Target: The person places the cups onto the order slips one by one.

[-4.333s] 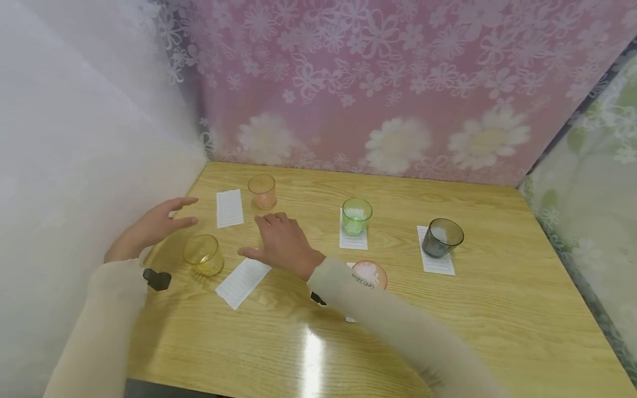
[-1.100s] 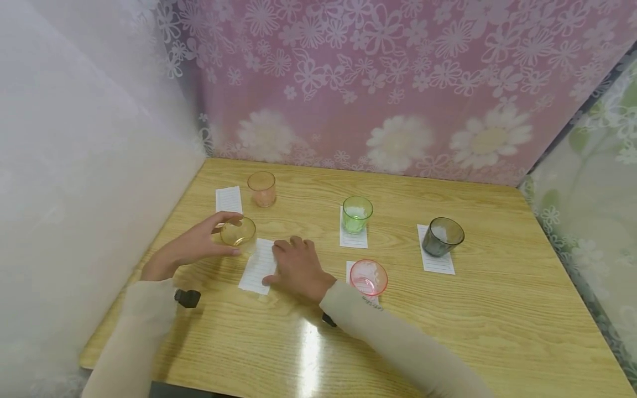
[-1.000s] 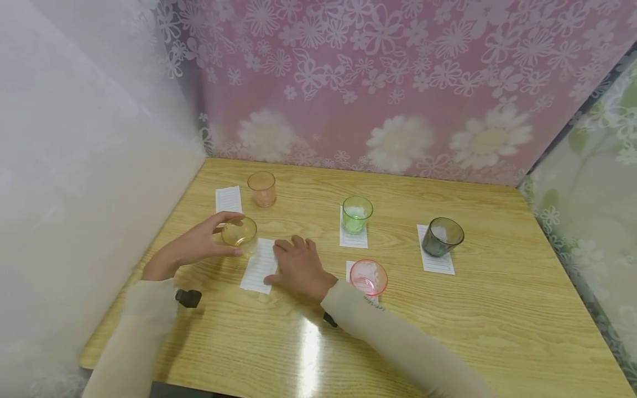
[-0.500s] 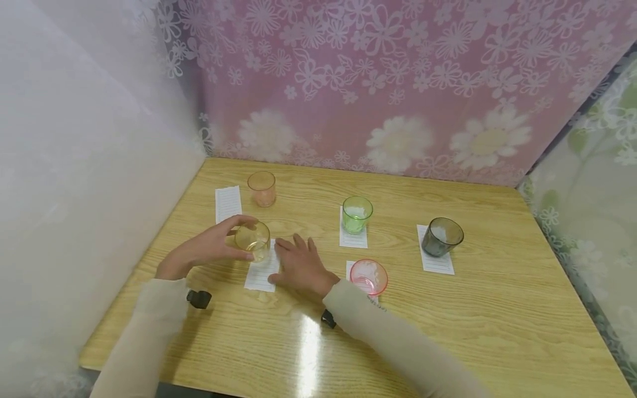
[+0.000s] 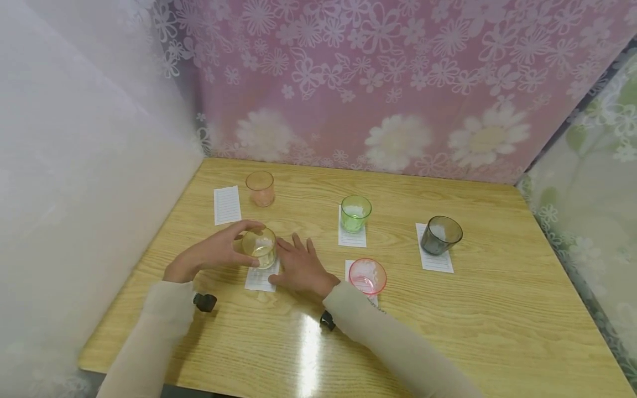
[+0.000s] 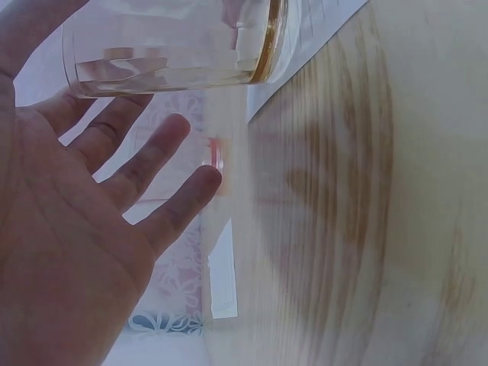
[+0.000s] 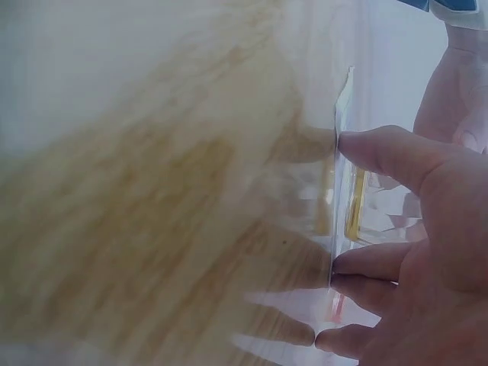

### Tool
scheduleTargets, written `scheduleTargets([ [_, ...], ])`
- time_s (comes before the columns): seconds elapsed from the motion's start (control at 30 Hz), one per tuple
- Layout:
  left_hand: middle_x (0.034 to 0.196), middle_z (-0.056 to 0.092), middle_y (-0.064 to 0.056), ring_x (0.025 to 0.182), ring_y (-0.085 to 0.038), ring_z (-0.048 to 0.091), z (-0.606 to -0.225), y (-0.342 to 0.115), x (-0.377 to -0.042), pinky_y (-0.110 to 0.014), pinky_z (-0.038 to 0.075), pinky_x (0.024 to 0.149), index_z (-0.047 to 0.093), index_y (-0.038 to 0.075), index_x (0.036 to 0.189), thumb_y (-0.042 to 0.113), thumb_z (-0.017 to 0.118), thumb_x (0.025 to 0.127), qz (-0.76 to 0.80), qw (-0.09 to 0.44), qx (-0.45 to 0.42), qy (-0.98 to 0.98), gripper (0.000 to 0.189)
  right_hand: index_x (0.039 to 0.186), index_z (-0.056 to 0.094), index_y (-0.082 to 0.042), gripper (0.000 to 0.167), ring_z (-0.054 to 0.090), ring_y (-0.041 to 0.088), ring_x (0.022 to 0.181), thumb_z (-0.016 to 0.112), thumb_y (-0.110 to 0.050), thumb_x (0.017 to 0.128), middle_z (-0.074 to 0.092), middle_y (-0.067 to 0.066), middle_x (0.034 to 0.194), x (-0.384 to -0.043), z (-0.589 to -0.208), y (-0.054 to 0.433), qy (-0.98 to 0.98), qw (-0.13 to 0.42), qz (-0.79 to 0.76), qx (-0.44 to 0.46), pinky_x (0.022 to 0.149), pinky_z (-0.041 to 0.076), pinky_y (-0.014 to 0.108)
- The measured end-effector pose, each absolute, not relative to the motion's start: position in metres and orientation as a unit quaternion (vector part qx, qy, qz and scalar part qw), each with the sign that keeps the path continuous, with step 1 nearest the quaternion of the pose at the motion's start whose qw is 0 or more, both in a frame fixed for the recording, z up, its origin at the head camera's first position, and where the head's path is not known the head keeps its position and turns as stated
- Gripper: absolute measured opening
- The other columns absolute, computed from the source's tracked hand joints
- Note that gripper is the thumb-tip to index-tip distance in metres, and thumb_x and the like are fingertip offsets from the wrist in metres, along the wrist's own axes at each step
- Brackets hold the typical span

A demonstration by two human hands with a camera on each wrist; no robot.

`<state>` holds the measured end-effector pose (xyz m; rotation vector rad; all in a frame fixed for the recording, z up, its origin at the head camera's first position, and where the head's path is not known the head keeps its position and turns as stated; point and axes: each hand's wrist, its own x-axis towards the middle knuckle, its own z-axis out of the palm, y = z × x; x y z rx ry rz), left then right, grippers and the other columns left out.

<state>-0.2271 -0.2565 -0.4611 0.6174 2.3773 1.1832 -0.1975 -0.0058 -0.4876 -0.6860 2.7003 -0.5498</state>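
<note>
My left hand (image 5: 214, 251) grips a yellow glass (image 5: 261, 251) between thumb and fingertips. Upright, the glass (image 6: 175, 57) is over the far part of a lined paper slip (image 5: 261, 281); whether its base fully touches the paper I cannot tell. My right hand (image 5: 302, 267) lies just right of the glass, fingers spread and extended. In the right wrist view, the thumb and fingertips of that hand (image 7: 450, 206) touch the slip's edge and the table. Part of the slip is hidden beneath the glass and the right hand.
An orange glass (image 5: 261, 190) stands at the back left beside a bare slip (image 5: 226, 205). A green glass (image 5: 355, 215), a pink glass (image 5: 367, 277) and a dark grey glass (image 5: 440, 236) stand on slips. The wooden table (image 5: 497, 309) meets curtained walls.
My left hand has taken hold of the yellow glass and brought it rightward onto the slip. The slip was shifted and straightened earlier; lately the right hand has barely moved.
</note>
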Motion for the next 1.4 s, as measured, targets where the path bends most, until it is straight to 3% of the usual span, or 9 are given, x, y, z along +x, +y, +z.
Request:
scheduleTargets([
  [0.43, 0.165, 0.049, -0.015, 0.162, -0.043, 0.031, -0.465, -0.253, -0.227, -0.073, 0.023, 0.130, 0.043, 0.015, 0.165, 0.027, 0.091, 0.092, 0.421, 0.192, 0.259, 0.848, 0.089, 0.173, 0.035, -0.017, 0.087, 0.011, 0.039, 0.171, 0.076, -0.041, 0.100, 0.026, 0.005, 0.181, -0.196, -0.488, -0.001, 0.930, 0.155, -0.239, -0.233, 0.136, 0.003, 0.068],
  [0.6, 0.164, 0.049, -0.015, 0.161, -0.043, 0.031, -0.466, -0.253, -0.227, -0.072, 0.023, 0.130, 0.040, 0.011, 0.167, 0.027, 0.090, 0.093, 0.423, 0.193, 0.259, 0.847, 0.091, 0.172, 0.035, -0.014, 0.089, 0.010, 0.040, 0.170, 0.077, -0.041, 0.099, 0.026, 0.007, 0.182, -0.196, -0.488, 0.001, 0.923, 0.155, -0.260, -0.236, 0.135, 0.002, 0.068],
  [0.77, 0.165, 0.048, -0.015, 0.164, -0.045, 0.025, -0.468, -0.254, -0.226, -0.073, 0.021, 0.131, 0.035, 0.015, 0.170, 0.029, 0.090, 0.093, 0.426, 0.200, 0.254, 0.845, 0.096, 0.173, 0.028, -0.006, 0.099, 0.008, 0.039, 0.171, 0.079, -0.044, 0.097, 0.020, 0.010, 0.183, -0.198, -0.490, 0.003, 0.925, 0.147, -0.272, -0.222, 0.136, 0.002, 0.067],
  [0.97, 0.178, 0.030, -0.018, 0.166, -0.045, 0.020, -0.469, -0.265, -0.226, -0.076, 0.022, 0.129, 0.017, 0.023, 0.177, 0.027, 0.090, 0.093, 0.436, 0.211, 0.260, 0.835, 0.110, 0.174, 0.016, -0.001, 0.101, 0.006, 0.042, 0.170, 0.079, -0.023, 0.098, 0.013, 0.018, 0.183, -0.198, -0.480, 0.007, 0.922, 0.137, -0.290, -0.219, 0.137, 0.008, 0.064],
  [1.07, 0.179, 0.027, -0.017, 0.167, -0.044, 0.019, -0.465, -0.274, -0.226, -0.077, 0.021, 0.129, 0.020, 0.021, 0.176, 0.022, 0.087, 0.095, 0.434, 0.216, 0.271, 0.832, 0.106, 0.174, 0.013, 0.000, 0.101, 0.005, 0.045, 0.170, 0.077, -0.010, 0.097, 0.012, 0.020, 0.183, -0.197, -0.470, 0.010, 0.916, 0.127, -0.313, -0.215, 0.137, 0.012, 0.061],
  [1.2, 0.180, 0.027, -0.016, 0.167, -0.047, 0.018, -0.460, -0.285, -0.228, -0.078, 0.021, 0.128, 0.028, 0.013, 0.174, 0.016, 0.080, 0.101, 0.424, 0.213, 0.274, 0.837, 0.090, 0.174, 0.014, 0.000, 0.095, 0.007, 0.045, 0.170, 0.071, -0.003, 0.098, 0.015, 0.019, 0.182, -0.196, -0.457, 0.016, 0.906, 0.110, -0.355, -0.201, 0.137, 0.017, 0.058],
  [1.4, 0.177, 0.034, -0.015, 0.164, -0.049, 0.025, -0.453, -0.297, -0.233, -0.077, 0.026, 0.126, 0.038, 0.010, 0.170, 0.016, 0.066, 0.110, 0.412, 0.179, 0.246, 0.859, 0.066, 0.173, 0.025, -0.003, 0.086, 0.031, 0.045, 0.163, 0.070, -0.002, 0.099, 0.035, 0.021, 0.175, -0.192, -0.437, 0.022, 0.909, 0.051, -0.358, -0.206, 0.134, 0.030, 0.056],
])
